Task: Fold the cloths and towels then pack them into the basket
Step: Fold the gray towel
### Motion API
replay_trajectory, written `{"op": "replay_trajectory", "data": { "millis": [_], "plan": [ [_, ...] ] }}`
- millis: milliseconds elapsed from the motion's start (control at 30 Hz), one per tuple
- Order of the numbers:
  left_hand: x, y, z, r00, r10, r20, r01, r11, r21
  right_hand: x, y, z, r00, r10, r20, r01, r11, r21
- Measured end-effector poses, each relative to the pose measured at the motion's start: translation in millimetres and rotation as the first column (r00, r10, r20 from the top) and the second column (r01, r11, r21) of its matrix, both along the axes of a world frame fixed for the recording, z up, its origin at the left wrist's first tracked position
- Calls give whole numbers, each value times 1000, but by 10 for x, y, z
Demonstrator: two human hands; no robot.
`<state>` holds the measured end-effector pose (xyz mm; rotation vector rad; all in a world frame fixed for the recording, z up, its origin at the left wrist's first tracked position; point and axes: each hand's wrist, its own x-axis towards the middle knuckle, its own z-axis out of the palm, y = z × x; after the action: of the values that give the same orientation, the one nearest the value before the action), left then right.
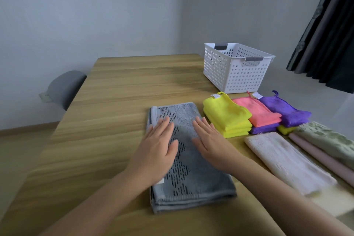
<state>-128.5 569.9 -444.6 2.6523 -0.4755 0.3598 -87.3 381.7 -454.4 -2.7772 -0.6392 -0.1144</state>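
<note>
Left hand (160, 147) and right hand (210, 145) lay flat on my folded grey towel (201, 182), fingers straight, gripping nothing; I judged them smoothing creases. Perforated basket (235, 74) stood beyond it.

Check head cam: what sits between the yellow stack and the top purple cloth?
A folded coral-pink cloth, resting on a second purple cloth, between the yellow stack and the top purple cloth. Head view.

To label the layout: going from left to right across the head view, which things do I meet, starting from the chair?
grey chair → grey towel → yellow cloths → pink cloth → purple cloth
</note>
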Motion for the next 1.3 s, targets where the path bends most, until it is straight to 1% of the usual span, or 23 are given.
{"op": "replay_trajectory", "data": {
  "millis": [33,100,167,233,267,300,333,400,433,467,600,700,767,800,900,933,1000,1033,1100,1133,1200,1267,1300],
  "plan": [
    [-88,-4,-62,1000,-31,-6,31,998,63,-73,-24,-22,1000,24,0,-24,1000,-11],
    [-306,-14,-216,995,-69,-77,82,981,175,-329,-80,-86,995,94,-17,-95,993,-71],
    [-381,16,-360,987,-45,-153,82,966,246,-495,-121,-184,990,126,-68,-135,982,-135],
    [-410,41,-416,988,-12,-155,51,967,249,-586,-171,-217,990,110,-85,-121,982,-144],
    [-439,40,-411,994,-16,-108,44,964,262,-617,-193,-219,991,109,-80,-119,984,-135],
    [-501,28,-382,997,-42,-61,58,952,300,-663,-211,-221,991,117,-60,-123,985,-122],
    [-569,19,-362,996,-78,-52,91,940,328,-710,-234,-240,990,135,-33,-137,985,-105],
    [-672,31,-369,990,-136,-32,139,932,334,-837,-284,-295,983,184,-4,-183,980,-81],
    [-718,37,-355,985,-156,-67,170,932,320,-902,-310,-315,979,203,-5,-202,975,-89],
    [-770,58,-382,984,-172,-55,181,936,302,-997,-345,-325,976,218,-13,-218,971,-95],
    [-1031,78,-357,965,-193,-180,246,903,353,-1336,-483,-294,961,275,-39,-278,950,-142],
    [-1250,62,-337,951,-191,-244,279,871,405,-1527,-578,-381,955,296,18,-287,940,-185],
    [-1374,61,-372,964,-226,-138,264,849,457,-1600,-632,-452,941,323,105,-296,932,-208],
    [-1440,50,-376,970,-220,-101,241,845,478,-1632,-660,-479,932,335,135,-308,933,-189],
    [-1528,30,-425,967,-236,-91,250,837,487,-1682,-737,-477,922,358,145,-351,934,-73],
    [-1548,46,-438,965,-257,-51,250,844,476,-1691,-760,-475,919,366,145,-362,931,-54],
    [-1576,86,-389,955,-297,-23,284,885,369,-1721,-802,-443,920,373,125,-377,926,9],
    [-1573,120,-348,955,-296,-23,292,925,244,-1746,-823,-403,930,358,79,-364,926,96],
    [-1550,191,-274,960,-237,-152,228,971,-74,-1777,-830,-265,962,267,-58,-236,919,316],
    [-1521,205,-257,958,-213,-191,171,962,-212,-1758,-823,-206,973,205,-102,-151,908,391],
    [-1413,188,-238,979,-114,-169,40,920,-389,-1656,-763,-131,993,82,-83,-34,882,470],
    [-1287,123,-245,984,-16,-180,-72,876,-477,-1504,-644,-102,997,-38,-62,63,876,479],
    [-1235,75,-239,979,26,-200,-121,869,-480,-1437,-568,-89,993,-91,-70,113,883,456]
  ]
}}
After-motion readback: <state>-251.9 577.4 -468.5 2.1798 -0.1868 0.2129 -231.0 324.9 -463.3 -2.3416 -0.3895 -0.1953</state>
